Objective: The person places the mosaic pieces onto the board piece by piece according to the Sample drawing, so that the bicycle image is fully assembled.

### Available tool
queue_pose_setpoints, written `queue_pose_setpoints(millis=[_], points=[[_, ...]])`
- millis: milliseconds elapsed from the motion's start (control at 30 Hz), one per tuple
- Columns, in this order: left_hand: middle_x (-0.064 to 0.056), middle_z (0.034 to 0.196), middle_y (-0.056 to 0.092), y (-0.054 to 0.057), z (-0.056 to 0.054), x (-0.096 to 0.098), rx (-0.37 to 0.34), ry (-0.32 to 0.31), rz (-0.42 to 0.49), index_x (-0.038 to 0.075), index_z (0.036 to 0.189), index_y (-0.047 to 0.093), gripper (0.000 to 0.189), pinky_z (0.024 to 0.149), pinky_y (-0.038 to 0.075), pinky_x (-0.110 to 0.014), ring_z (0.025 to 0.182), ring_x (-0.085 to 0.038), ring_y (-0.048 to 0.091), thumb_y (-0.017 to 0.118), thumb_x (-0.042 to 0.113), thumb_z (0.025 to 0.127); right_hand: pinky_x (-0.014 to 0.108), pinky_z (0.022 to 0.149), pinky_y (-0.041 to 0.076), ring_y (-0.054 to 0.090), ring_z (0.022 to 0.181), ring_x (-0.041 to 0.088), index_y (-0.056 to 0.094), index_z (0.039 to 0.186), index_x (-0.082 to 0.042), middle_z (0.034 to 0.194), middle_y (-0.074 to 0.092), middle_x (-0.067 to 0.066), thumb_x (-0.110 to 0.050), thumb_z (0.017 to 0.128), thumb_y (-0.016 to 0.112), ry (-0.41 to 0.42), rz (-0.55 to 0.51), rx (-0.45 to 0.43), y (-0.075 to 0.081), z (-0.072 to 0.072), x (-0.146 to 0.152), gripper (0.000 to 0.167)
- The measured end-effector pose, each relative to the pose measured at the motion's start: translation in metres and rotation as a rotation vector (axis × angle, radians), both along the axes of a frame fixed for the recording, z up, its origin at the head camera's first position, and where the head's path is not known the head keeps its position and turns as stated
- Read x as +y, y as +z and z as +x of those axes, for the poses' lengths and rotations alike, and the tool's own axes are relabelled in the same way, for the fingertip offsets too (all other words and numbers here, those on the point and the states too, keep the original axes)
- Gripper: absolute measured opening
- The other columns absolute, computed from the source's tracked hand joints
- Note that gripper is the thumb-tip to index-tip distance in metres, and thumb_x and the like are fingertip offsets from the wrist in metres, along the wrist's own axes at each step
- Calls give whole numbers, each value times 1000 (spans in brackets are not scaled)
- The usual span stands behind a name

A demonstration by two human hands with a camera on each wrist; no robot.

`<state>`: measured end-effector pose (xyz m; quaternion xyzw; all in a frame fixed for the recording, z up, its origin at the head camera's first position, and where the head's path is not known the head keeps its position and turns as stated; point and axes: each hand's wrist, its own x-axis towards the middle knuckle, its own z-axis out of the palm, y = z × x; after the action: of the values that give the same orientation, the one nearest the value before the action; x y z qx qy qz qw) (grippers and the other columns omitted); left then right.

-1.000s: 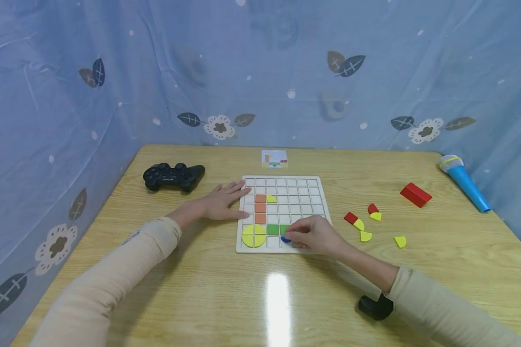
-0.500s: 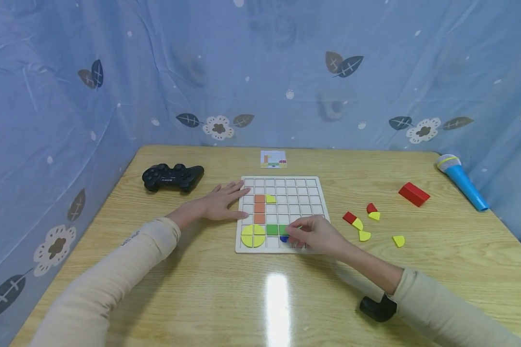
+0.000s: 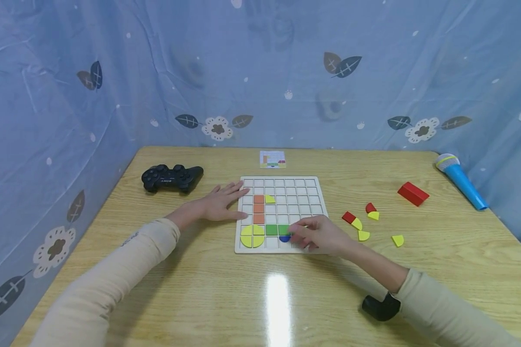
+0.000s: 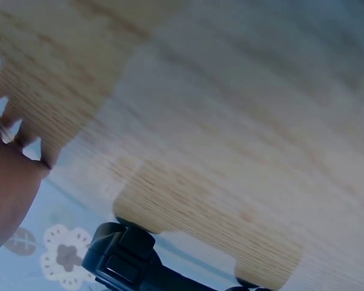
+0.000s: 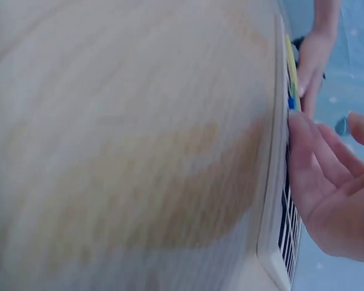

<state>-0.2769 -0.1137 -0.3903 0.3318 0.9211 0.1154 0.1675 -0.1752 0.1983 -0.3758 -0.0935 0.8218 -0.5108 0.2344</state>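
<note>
A white grid board [image 3: 304, 183] lies flat on the table. My left hand [image 3: 220, 204] rests on its left edge with fingers spread; the left wrist view catches that hand [image 4: 9, 188] at its left side. Over the lower right of the board is my right hand [image 3: 321, 235], its fingertips beside a blue rounded piece [image 3: 284, 239]. In the right wrist view, the thumb of the right hand [image 5: 337, 188] stands apart from the fingers. Green squares [image 3: 271, 230] sit just above the blue piece. Yellow quarter pieces form a circle [image 3: 246, 241]; orange squares [image 3: 258, 208] make a column above it.
A pattern card [image 3: 272, 159] lies behind the board, a black game controller [image 3: 171, 178] at left. To the right are loose yellow [image 3: 398, 240] and red pieces [image 3: 349, 217], a red block [image 3: 413, 193] and a toy microphone [image 3: 462, 183]. A black object [image 3: 379, 308] touches the right sleeve's outline.
My right hand has drawn slightly right, away from the blue piece, so more of that piece shows. The left hand stays in place on the board.
</note>
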Motion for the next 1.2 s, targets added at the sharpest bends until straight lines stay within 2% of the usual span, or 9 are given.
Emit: queue_pose_setpoints(millis=[167, 300, 500, 667, 900, 1200], points=[[-2, 159, -7, -5, -3, 0, -3, 0, 10, 23, 155, 8, 88, 111, -6, -53, 144, -25, -7, 39, 71, 89, 34, 78, 55, 66, 88, 25, 59, 122, 5, 100, 69, 14, -33, 96, 59, 20, -109, -94, 2, -3, 20, 47], [-1, 159, -8, -6, -5, 0, -3, 0, -1, 25, 155, 6, 88, 111, -6, -52, 143, -23, -8, 38, 73, 88, 35, 82, 53, 65, 92, 26, 52, 127, 11, 107, 67, 19, -23, 100, 53, 46, -203, -148, 2, -2, 39, 44], [-5, 159, -6, 0, -1, 2, -4, -8, 5, 21, 155, 8, 86, 111, -4, -55, 144, -28, -5, 41, 68, 90, 35, 84, 52, 65, 94, 25, 41, 133, 16, 112, 64, 21, -16, 100, 52, -3, -279, -197, 5, 2, 65, 48], [-7, 159, -5, 3, 1, 2, 1, -8, -6, 19, 155, 9, 85, 111, -3, -55, 144, -29, -4, 41, 66, 92, 36, 86, 51, 65, 99, 23, 38, 135, 17, 116, 63, 21, -15, 101, 50, -37, -300, -194, 8, 5, 86, 49], [-6, 159, -4, 2, 1, 0, -4, 5, 3, 20, 155, 9, 86, 111, -4, -55, 144, -29, -4, 42, 67, 91, 33, 85, 52, 66, 99, 20, 39, 133, 19, 116, 64, 17, -14, 101, 48, -67, -291, -132, 11, 6, 115, 46], [-6, 159, -5, 1, 1, -1, -10, 3, 12, 21, 155, 8, 87, 111, -3, -54, 144, -29, -4, 40, 69, 90, 31, 85, 51, 65, 99, 17, 33, 138, 17, 114, 64, 14, -25, 102, 49, -161, -200, -61, 13, 6, 141, 59]])
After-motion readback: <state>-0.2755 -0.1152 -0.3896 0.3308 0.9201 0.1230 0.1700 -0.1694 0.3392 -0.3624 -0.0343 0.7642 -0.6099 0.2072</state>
